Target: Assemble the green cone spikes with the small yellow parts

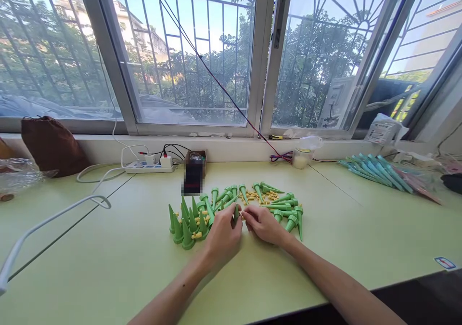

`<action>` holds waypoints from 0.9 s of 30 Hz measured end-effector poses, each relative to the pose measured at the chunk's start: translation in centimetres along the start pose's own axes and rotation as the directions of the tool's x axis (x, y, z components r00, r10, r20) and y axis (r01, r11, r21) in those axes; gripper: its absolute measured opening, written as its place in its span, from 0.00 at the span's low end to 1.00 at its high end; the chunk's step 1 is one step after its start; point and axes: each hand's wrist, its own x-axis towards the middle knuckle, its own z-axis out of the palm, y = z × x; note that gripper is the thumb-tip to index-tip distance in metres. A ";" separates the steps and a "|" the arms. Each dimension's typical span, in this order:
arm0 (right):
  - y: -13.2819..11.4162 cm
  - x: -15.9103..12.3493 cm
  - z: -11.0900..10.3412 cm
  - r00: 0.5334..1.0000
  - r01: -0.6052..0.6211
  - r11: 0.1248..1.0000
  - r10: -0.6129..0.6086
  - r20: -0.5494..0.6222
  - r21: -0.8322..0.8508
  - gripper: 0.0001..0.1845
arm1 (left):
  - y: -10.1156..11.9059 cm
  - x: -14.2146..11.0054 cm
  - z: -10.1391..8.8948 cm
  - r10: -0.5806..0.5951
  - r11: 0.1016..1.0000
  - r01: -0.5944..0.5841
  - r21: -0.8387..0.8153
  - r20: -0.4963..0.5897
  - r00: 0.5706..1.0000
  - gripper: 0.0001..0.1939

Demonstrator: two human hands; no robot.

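Note:
My left hand [224, 232] is closed around a green plastic watering spike [236, 212], mostly hidden by the fingers. Close beside it, my right hand [265, 225] pinches a small pale yellow piece [243, 216] at the spike's end; whether the two parts touch, I cannot tell. Left of my hands, several green spikes [186, 236] stand point up, with yellow pieces [197, 235] among them. More green spikes [287, 205] lie on their sides to the right and behind. A scatter of small yellow pieces [249, 198] lies beyond my fingers.
The pale green table [119, 257] runs up to a windowsill. Along its back are a white power strip [149, 167], a small box [199, 157], a jar [301, 159] and a brown bag [54, 147]. Blue-green packets [378, 171] lie right; a white curved tube [46, 224] crosses the left.

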 end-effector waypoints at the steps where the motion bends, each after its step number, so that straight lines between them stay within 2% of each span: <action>1: 0.0 0.0 0.0 1.000 -0.006 1.000 0.006 0.008 0.020 0.16 | 0.0 0.0 0.0 -0.003 1.000 0.003 -0.003 -0.009 1.000 0.05; 7: 0.2 -0.1 0.1 0.999 -0.020 0.994 0.017 0.033 0.112 0.15 | 0.1 0.1 -0.1 -0.005 1.000 0.005 0.006 -0.037 0.999 0.04; 15: 0.7 0.1 0.3 1.000 -0.019 1.000 0.019 0.001 0.019 0.28 | 0.0 0.0 0.1 -0.031 0.999 0.031 -0.010 -0.003 1.000 0.04; 27: 0.8 0.2 0.3 0.999 -0.029 0.999 0.028 0.036 0.029 0.28 | -0.1 0.1 -0.3 -0.036 0.998 0.035 -0.052 -0.015 0.999 0.04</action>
